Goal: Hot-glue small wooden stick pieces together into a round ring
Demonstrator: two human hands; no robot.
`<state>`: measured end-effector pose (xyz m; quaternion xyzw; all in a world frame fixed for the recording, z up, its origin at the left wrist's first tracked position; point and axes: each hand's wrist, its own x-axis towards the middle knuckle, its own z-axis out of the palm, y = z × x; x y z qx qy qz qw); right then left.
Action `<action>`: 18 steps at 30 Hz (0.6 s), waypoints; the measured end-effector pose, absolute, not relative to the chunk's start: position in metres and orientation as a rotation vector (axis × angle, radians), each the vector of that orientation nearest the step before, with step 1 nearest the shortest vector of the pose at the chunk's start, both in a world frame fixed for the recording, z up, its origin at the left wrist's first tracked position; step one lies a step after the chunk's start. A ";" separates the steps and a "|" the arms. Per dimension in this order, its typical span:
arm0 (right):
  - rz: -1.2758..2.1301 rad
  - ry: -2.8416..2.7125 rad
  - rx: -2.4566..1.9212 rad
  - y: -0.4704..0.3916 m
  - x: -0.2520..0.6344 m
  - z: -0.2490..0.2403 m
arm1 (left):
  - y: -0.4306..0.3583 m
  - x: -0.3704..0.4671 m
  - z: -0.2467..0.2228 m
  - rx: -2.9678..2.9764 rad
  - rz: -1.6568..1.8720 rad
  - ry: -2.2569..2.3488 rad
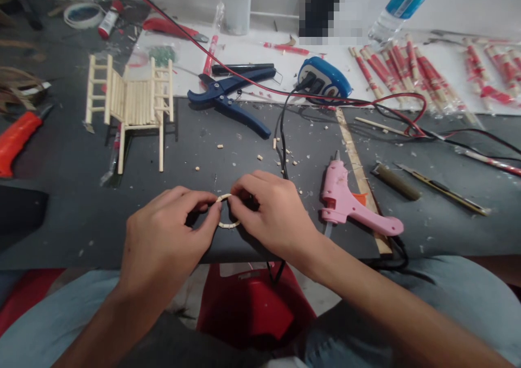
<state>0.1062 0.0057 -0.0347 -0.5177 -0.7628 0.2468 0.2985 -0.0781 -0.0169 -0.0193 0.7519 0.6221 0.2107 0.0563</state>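
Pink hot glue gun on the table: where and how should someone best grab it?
Likely by the handle, coming from the person's right: the pink hot glue gun lies on its side, handle slanting rightward and towards the person, nozzle pointing away.

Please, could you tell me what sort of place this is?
Probably a small craft workbench: a pink hot glue gun and a blue hand cutter lie on the dark tabletop, near a miniature chair-like model of pale sticks.
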 end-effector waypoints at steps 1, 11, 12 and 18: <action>0.660 -2.026 -1.375 0.006 0.106 -0.035 | -0.017 -0.078 -0.019 2.288 0.638 1.886; 0.711 -2.002 -1.341 0.005 0.107 -0.032 | -0.020 -0.075 -0.017 2.351 0.764 1.843; 0.727 -1.981 -1.307 0.005 0.109 -0.029 | -0.021 -0.074 -0.015 2.345 0.810 1.828; 0.956 -1.795 -1.123 -0.004 0.122 -0.004 | -0.034 -0.068 0.008 2.233 0.991 1.787</action>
